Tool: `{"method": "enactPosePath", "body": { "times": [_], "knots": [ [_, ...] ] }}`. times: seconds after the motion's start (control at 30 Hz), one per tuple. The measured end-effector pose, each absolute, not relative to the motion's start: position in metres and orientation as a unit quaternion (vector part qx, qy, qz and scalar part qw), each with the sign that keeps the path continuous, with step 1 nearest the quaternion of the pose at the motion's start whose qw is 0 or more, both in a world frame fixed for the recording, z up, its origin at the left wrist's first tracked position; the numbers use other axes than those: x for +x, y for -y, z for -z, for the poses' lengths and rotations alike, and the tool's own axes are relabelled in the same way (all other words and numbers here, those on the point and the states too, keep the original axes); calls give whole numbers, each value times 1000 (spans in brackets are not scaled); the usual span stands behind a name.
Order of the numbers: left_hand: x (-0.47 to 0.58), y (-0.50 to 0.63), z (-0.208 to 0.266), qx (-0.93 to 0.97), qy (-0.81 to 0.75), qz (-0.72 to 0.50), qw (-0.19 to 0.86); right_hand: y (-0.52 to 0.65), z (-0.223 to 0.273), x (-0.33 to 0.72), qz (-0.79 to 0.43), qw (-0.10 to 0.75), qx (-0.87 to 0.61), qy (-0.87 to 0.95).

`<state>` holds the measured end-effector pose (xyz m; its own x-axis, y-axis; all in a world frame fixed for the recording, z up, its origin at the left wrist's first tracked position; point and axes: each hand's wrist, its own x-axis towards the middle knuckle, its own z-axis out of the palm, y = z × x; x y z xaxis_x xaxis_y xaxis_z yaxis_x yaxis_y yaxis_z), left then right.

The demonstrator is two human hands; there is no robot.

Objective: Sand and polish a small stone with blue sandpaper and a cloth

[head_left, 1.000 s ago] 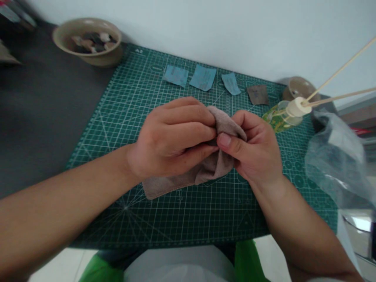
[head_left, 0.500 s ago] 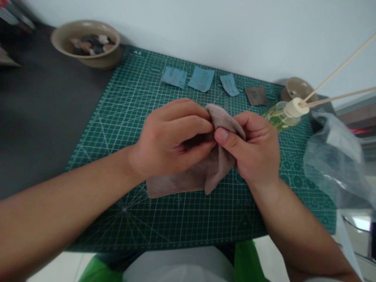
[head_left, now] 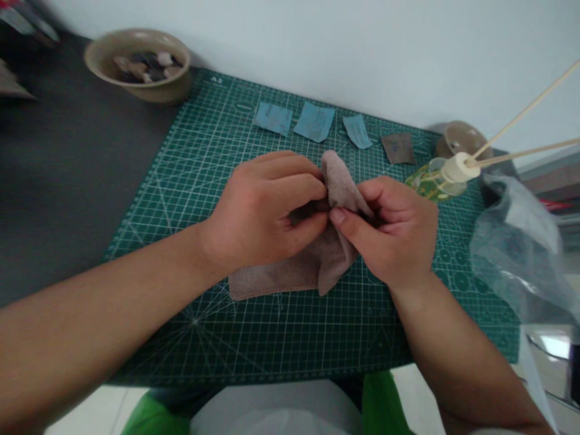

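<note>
A brownish-pink cloth [head_left: 276, 279] with a stitched edge hangs folded between my two hands, its lower part over the green cutting mat [head_left: 217, 347]. My left hand [head_left: 272, 208] is closed, thumb and fingertips pinching at the fold; whatever lies inside that pinch is hidden. From the other side my right hand [head_left: 394, 232] grips the cloth, thumb pressed on its front and fingers behind it. The fingertips of both hands meet near the middle of the fold.
Behind my hands lie blue paper pieces [head_left: 315, 122] and a brown square [head_left: 398, 148]. A bowl of stones [head_left: 140, 60] stands at the back left. On the right are a reed diffuser bottle [head_left: 437, 180], a small bowl [head_left: 462, 138] and a clear plastic bag [head_left: 512, 241].
The upper fold of the cloth stands a little higher and narrower between my hands. My right hand has shifted slightly to the right; both hands keep their grip.
</note>
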<state>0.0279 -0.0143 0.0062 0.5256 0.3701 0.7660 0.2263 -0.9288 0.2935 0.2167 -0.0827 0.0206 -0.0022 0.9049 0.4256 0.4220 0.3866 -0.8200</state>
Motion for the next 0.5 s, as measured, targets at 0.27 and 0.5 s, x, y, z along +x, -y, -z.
{"method": "enactPosePath", "body": {
  "times": [0.27, 0.5],
  "knots": [
    [25, 11, -7, 871, -129, -469, 66, 74, -12, 222, -448, 527, -457, 559],
    [25, 17, -10, 862, -108, -479, 126, 75, -13, 220, -531, 543, -449, 470]
  ]
}}
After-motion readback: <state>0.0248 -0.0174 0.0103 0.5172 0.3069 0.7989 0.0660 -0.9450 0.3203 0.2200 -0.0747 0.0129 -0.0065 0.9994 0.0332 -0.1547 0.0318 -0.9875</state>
